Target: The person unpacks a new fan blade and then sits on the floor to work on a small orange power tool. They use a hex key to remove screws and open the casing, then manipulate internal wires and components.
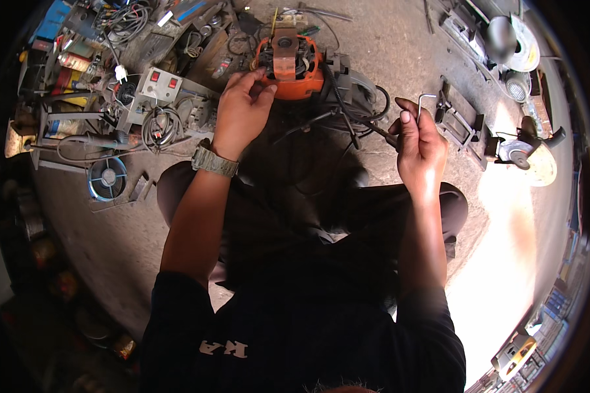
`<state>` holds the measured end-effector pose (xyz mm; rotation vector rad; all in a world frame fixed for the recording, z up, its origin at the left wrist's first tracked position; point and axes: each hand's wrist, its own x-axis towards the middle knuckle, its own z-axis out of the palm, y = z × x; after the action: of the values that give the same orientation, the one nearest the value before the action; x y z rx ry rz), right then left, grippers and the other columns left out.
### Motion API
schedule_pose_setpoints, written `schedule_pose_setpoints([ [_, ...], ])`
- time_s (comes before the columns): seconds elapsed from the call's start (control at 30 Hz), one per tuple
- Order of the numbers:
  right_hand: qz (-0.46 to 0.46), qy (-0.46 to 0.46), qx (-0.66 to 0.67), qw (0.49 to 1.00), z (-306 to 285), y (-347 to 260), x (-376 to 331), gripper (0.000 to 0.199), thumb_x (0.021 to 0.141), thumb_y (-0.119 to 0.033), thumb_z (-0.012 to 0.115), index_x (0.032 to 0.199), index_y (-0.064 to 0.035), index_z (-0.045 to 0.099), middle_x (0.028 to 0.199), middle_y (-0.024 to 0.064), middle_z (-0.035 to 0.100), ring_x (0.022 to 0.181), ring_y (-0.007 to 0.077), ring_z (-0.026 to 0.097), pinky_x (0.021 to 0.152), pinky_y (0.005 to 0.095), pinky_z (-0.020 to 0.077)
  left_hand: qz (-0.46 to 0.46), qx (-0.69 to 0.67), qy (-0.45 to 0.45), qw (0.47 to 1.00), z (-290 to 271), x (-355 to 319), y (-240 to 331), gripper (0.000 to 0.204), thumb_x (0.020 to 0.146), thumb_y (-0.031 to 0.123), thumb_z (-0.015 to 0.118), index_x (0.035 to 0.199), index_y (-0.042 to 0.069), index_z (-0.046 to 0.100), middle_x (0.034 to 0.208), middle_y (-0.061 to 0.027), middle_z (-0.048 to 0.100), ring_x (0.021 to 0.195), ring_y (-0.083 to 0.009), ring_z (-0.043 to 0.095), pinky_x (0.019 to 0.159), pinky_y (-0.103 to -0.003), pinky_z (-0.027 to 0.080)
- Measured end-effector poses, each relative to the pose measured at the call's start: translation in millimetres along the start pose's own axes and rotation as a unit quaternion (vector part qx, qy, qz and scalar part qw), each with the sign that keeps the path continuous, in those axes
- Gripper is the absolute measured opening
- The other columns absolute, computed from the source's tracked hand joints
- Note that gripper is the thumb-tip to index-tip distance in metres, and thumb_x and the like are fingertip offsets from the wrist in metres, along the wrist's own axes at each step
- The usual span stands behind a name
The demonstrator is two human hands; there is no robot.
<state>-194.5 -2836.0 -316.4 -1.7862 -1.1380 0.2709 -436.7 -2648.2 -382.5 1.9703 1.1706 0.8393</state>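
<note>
Left hand fingertips pinched forward, right hand raised, fingers curled closed

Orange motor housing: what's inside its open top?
Inside the orange motor housing sits a brown block with a round hole, flanked by dark windings. The left hand covers its left edge; deeper parts are shadowed.

You are sitting over a bare grey concrete floor, dusty and stained. Hard sunlight falls on it right of the angle grinder, bleaching the ground there, while the floor left of the grinder lies in shade. Far left of the grinder stand a grey switch box with red buttons, tangled cables and a small round fan.
</note>
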Motion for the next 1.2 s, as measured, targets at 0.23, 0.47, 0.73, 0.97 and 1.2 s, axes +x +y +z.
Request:
schedule_pose_setpoints([
  [0.23,-0.012,0.006,-0.053,0.999,3,2,1,0.019,0.107,-0.016,0.064,0.121,-0.0064,0.074,0.074,0.0088,0.073,0.068,0.0150,0.073,0.065,0.0307,0.0554,0.046,0.034,0.015,0.998,-7,-8,1,0.035,0.095,0.017,0.076,0.125,0.000,0.071,0.107,-0.0104,0.067,0.082,-0.0192,0.068,0.076,-0.031,0.054],
  [0.47,-0.026,-0.042,-0.045,0.998,0,-2,-1,0.020,0.106,-0.019,0.067,0.118,-0.0069,0.076,0.073,0.0053,0.070,0.067,0.0110,0.066,0.064,0.0286,0.0519,0.027,-0.081,0.038,0.996,-39,-28,31,0.021,0.105,0.017,0.069,0.100,-0.003,0.074,0.091,-0.0048,0.075,0.085,-0.0089,0.066,0.081,-0.027,0.053],
  [0.73,0.076,-0.108,0.062,0.989,-6,1,12,0.021,0.104,-0.022,0.071,0.117,-0.0071,0.077,0.071,0.0000,0.064,0.065,0.0064,0.057,0.060,0.0260,0.0468,0.048,-0.278,0.106,0.954,-72,-38,19,0.013,0.105,0.010,0.067,0.107,-0.001,0.074,0.102,-0.0027,0.078,0.090,-0.0062,0.067,0.083,-0.023,0.053],
  [0.97,-0.145,0.016,-0.141,0.979,7,16,4,0.015,0.101,-0.022,0.071,0.108,-0.0102,0.077,0.077,0.0213,0.069,0.068,0.0353,0.072,0.064,0.0417,0.0555,0.016,-0.234,0.080,0.969,-39,-12,-21,0.016,0.099,0.005,0.066,0.109,-0.002,0.076,0.096,-0.0067,0.079,0.086,-0.0108,0.070,0.080,-0.026,0.055],
  [1.2,-0.173,0.010,-0.232,0.957,8,20,5,0.016,0.104,-0.023,0.067,0.111,-0.0100,0.074,0.076,0.0208,0.069,0.072,0.0388,0.072,0.064,0.0453,0.0553,0.039,-0.045,0.030,0.998,-43,59,-9,0.020,0.095,0.020,0.069,0.104,0.007,0.080,0.099,-0.0153,0.079,0.091,-0.0300,0.076,0.084,-0.038,0.058],
])
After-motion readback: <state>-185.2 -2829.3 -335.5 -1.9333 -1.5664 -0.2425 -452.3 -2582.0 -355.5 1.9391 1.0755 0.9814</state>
